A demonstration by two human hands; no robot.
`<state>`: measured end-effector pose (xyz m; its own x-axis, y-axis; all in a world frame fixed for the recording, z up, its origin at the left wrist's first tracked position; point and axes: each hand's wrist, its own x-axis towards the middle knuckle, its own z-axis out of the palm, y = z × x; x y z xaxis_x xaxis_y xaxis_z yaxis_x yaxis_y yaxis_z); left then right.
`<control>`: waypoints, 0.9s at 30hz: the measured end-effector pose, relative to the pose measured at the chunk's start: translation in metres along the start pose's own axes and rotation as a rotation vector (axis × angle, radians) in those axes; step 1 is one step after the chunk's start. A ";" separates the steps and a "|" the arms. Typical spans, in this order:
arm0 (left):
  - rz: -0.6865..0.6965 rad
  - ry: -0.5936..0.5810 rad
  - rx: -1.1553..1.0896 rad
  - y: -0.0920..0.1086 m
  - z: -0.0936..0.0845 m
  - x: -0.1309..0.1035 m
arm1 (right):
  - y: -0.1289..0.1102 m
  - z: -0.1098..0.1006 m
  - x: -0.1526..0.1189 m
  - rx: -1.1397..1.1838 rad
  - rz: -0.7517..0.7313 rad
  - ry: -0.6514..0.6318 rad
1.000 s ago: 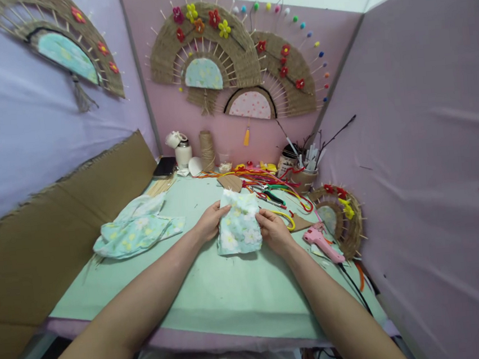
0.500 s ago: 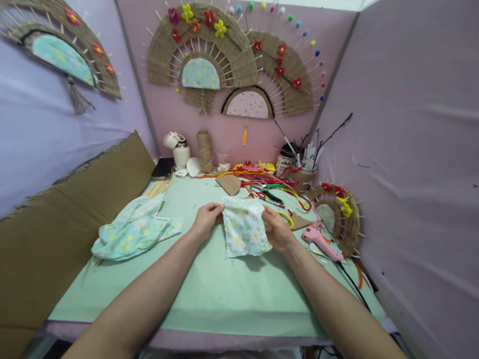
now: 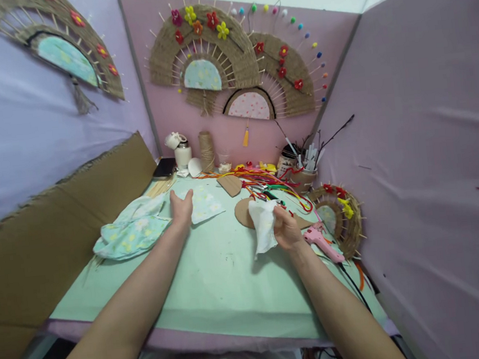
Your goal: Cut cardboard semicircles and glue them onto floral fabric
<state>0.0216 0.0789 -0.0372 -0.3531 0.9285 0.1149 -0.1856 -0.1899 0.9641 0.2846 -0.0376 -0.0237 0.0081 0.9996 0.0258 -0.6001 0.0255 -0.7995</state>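
Note:
My left hand [image 3: 181, 206] is over the left side of the table, thumb and fingers apart. Beside it on the right lies a flat piece of pale green floral fabric [image 3: 205, 203]. A larger crumpled floral cloth [image 3: 132, 235] rests to its left. My right hand [image 3: 286, 227] pinches the edge of a small fabric piece [image 3: 264, 228], which hangs down with its paler side showing. Behind that piece, a rounded cardboard shape [image 3: 243, 213] is partly covered. A second cardboard piece [image 3: 230, 185] lies further back.
On the right lies a pink glue gun [image 3: 324, 243] with its cord, next to a small woven twine fan [image 3: 345, 217]. Coloured pipe cleaners [image 3: 295, 194] and pliers are behind my right hand. A twine spool [image 3: 207, 151] stands at the back; a cardboard wall [image 3: 77, 209] borders the left.
My left hand has let go of the small fabric and moved left. My right hand keeps the fabric, now folded over and slightly further right. The rounded cardboard and flat fabric have come into view.

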 end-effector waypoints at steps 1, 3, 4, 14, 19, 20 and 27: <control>0.078 0.054 0.063 0.002 0.004 -0.006 | 0.000 0.000 -0.001 -0.008 0.012 -0.011; 0.222 0.076 0.177 0.004 0.015 -0.024 | 0.001 -0.001 -0.002 -0.017 0.051 -0.046; 0.230 -0.030 0.193 0.004 0.021 -0.035 | 0.001 -0.001 -0.004 -0.019 0.079 -0.069; -0.795 -0.923 -0.077 0.008 0.032 -0.087 | 0.001 0.000 -0.009 -0.080 0.312 -0.233; -0.793 -0.964 -0.329 0.010 0.023 -0.077 | 0.003 0.002 0.001 -0.028 0.217 -0.080; -0.747 -0.938 -0.367 0.009 0.025 -0.076 | 0.004 0.001 0.003 -0.012 0.203 -0.068; 0.015 -0.195 0.051 -0.001 0.043 -0.082 | 0.006 -0.002 0.007 0.035 0.189 -0.068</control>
<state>0.0906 0.0167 -0.0371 -0.1703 0.9709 0.1685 -0.1331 -0.1921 0.9723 0.2823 -0.0305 -0.0295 -0.1610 0.9836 -0.0812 -0.6135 -0.1642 -0.7725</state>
